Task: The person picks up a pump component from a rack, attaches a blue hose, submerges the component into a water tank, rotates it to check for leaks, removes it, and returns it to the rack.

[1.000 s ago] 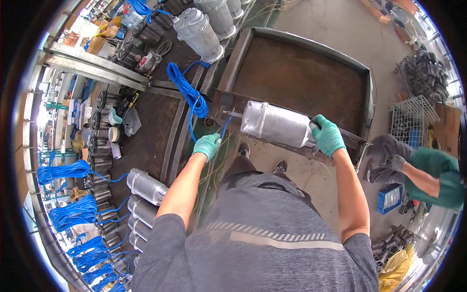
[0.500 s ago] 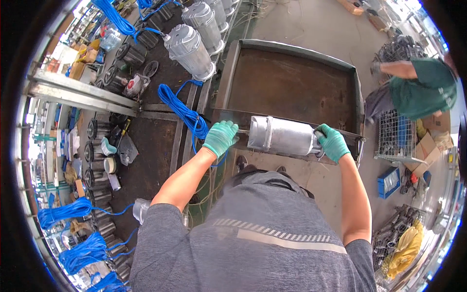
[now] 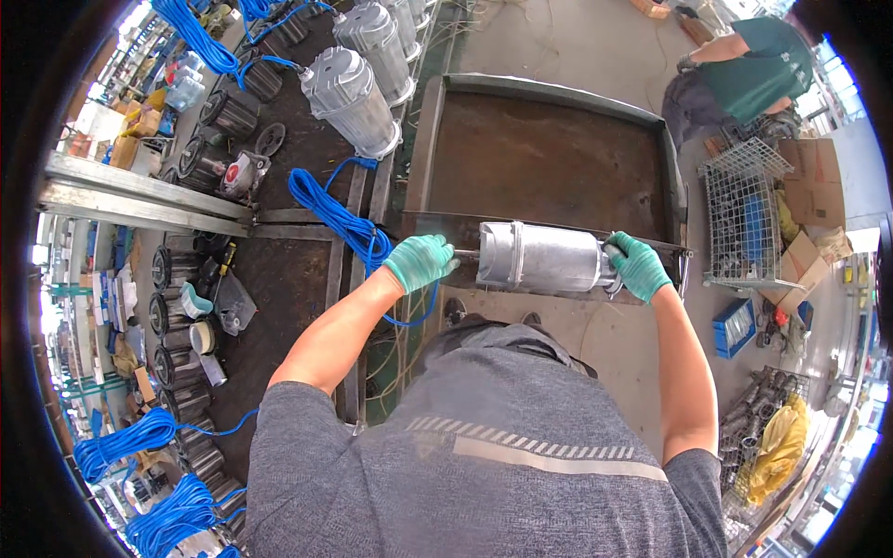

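A silver cylindrical motor (image 3: 544, 257) lies on its side between my hands, over the near edge of a brown metal tray cart. My left hand (image 3: 422, 262), in a green glove, is closed round the thin shaft that sticks out of its left end. My right hand (image 3: 638, 267), gloved the same way, grips the fitting at the right end, its fingers partly hiding it. Beside my left hand lies a coil of blue cable (image 3: 349, 223), with a loop hanging below the wrist.
The tray cart (image 3: 558, 149) has raised rims. Upright silver motors (image 3: 349, 102) stand on the dark bench at left, near several bare motor parts (image 3: 172, 321). At right are a wire cage (image 3: 749, 219), a blue bin (image 3: 735, 327) and a person in green (image 3: 749, 70).
The person in green has moved farther back and away from the wire cage. My view has shifted slightly; both hands keep their hold on the motor.
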A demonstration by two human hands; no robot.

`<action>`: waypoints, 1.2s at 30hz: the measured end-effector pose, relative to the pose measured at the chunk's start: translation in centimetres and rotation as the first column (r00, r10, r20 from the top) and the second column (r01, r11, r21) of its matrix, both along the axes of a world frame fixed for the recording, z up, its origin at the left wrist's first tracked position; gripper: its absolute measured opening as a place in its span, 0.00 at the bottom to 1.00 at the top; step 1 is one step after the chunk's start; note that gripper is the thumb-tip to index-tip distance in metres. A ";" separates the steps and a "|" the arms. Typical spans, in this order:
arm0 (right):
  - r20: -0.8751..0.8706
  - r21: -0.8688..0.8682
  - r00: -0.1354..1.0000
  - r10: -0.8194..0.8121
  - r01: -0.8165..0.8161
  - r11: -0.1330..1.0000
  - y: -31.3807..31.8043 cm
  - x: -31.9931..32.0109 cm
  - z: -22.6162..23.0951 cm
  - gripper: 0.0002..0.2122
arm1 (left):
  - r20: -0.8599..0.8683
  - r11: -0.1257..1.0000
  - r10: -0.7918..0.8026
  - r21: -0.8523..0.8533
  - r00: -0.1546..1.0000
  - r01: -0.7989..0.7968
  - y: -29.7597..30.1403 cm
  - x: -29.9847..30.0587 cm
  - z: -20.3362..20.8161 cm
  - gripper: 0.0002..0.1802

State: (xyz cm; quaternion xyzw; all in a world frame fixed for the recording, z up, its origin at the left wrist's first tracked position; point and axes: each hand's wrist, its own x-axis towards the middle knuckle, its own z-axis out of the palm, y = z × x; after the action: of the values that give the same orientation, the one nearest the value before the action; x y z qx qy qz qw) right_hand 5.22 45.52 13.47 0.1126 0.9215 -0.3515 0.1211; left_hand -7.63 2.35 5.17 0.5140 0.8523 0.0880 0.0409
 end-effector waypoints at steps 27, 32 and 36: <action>-0.006 -0.060 0.999 -0.032 0.031 0.998 0.5 0.2 -1.2 0.07 | 0.828 0.780 0.375 -0.039 0.417 -0.625 1.7 -0.3 -3.6 0.16; 0.013 -0.130 0.999 -0.050 0.051 0.990 0.6 0.0 -1.7 0.07 | 0.900 0.605 0.429 -0.353 -0.081 -0.714 2.1 -0.5 -2.9 0.21; 0.002 -0.090 1.000 -0.028 0.028 0.996 0.3 -0.1 -0.8 0.07 | 0.722 0.695 0.537 -0.085 0.437 -0.713 1.0 1.0 -2.5 0.31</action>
State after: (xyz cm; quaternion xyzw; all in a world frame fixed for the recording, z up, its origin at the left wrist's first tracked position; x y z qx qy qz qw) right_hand 5.15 45.80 12.70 0.1202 0.9030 -0.3942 0.1212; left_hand -6.64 3.37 2.65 0.0857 0.8811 0.3831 0.2638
